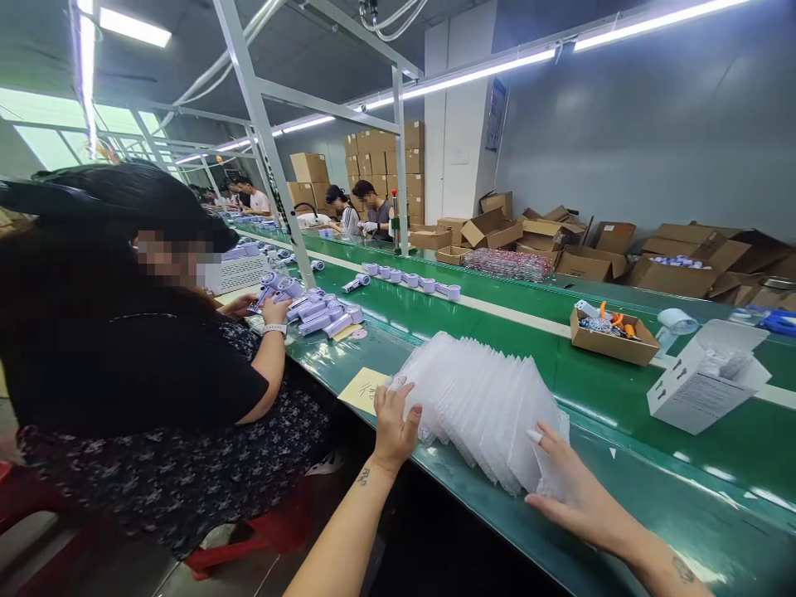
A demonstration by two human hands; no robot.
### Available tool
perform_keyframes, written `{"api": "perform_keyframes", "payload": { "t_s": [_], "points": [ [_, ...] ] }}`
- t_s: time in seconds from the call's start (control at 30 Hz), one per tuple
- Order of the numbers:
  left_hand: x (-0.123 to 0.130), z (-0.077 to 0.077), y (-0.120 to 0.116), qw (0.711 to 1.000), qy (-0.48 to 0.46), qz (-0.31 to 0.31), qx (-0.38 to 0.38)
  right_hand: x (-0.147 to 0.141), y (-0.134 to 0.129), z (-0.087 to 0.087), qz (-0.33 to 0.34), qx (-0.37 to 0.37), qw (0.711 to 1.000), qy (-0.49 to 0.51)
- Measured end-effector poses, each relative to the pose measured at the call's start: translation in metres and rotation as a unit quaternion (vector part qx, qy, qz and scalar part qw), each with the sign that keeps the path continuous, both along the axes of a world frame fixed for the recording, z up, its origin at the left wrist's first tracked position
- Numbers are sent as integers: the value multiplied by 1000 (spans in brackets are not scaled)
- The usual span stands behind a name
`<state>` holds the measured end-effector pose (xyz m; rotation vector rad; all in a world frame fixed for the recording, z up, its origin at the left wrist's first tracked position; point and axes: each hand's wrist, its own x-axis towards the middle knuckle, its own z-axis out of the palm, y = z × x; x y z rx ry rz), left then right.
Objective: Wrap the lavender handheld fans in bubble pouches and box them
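Observation:
A fanned row of translucent white plastic bags, which look like bubble-wrap pouches (478, 406), leans along the near edge of the green bench. At its left end is my left hand (396, 427), fingers apart and the fingertips against the outer bags. My right hand (572, 485) lies along the right end, thumb and fingers spread, touching the last bag. Some fingertips on both hands have white covers. A yellow note with handwriting (364, 390) lies just beyond my left hand.
Left of me sits a co-worker (143, 332) handling lilac handheld parts, with a pile of lilac parts (323, 311) alongside. A green conveyor (497, 340) runs behind the bags. To the right stand a tool-filled cardboard tray (613, 344) and an open white box (696, 394).

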<state>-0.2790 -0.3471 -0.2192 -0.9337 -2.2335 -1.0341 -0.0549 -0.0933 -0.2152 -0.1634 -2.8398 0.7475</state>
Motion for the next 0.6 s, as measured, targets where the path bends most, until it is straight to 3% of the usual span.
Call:
{"api": "perform_keyframes", "payload": {
  "t_s": [0.13,0.27,0.37,0.43,0.53,0.6],
  "points": [
    [-3,41,22,994,80,-80,10,10,13,30,-8,-49,998,-42],
    [-26,84,80,973,98,-194,-81,3,22,48,-57,-74,995,-25],
    [-45,103,123,955,83,-234,-161,-6,17,36,-199,-54,976,69],
    [-46,111,147,942,71,-268,-191,-11,6,19,-244,-45,963,106],
    [-21,121,177,908,28,-380,-174,-9,-15,-1,-155,-16,986,58],
    [6,130,194,868,-76,-476,-123,0,-24,-4,-128,7,991,37]
  ]
}}
